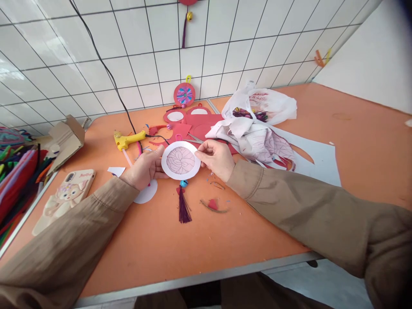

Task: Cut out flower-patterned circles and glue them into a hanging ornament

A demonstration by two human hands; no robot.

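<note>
The paper disc [180, 160] looks light and easily creased, best taken by its white rim, its tassel [184, 207] dangling limp at six o'clock. It sits between the hands: the left hand [145, 168], loosely curled, supports its nine o'clock edge; the right hand [216, 158] pinches near three, fingertips nearly closed.

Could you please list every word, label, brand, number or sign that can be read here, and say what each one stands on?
None reads clearly.
Phone case: reddish lettering beside the camera, too blurred to read.
White plastic bag: red print, too blurred and crumpled to read; a tiny dark mark on its upper part, too small.
White disc: a line drawing, no lettering visible.
</note>
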